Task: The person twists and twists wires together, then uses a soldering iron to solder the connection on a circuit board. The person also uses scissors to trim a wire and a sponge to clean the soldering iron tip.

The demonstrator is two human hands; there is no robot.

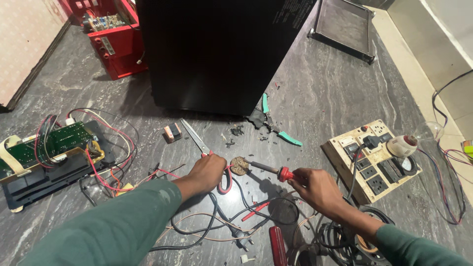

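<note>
Right hand (pixel 318 189) grasps soldering iron (pixel 266 169), tip on small tin (pixel 240 166). Left hand (pixel 207 172) clenched over scissors (pixel 204 148). Wires (pixel 221 216) loose; nothing visibly joined yet.

The worktop (pixel 335 93) was polished grey stone, veined and faintly glossy. The scissors (pixel 197 139) had bare shiny metal blades and red plastic handles, while the soldering iron (pixel 266 169) showed a dull metal shaft and red plastic grip. The sleeves (pixel 123 226) were matt green cloth.

Both arms wore long dark green sleeves of plain, soft-looking cloth, reaching to the wrists; the left hand (pixel 208 172) and right hand (pixel 318 189) were bare.
</note>
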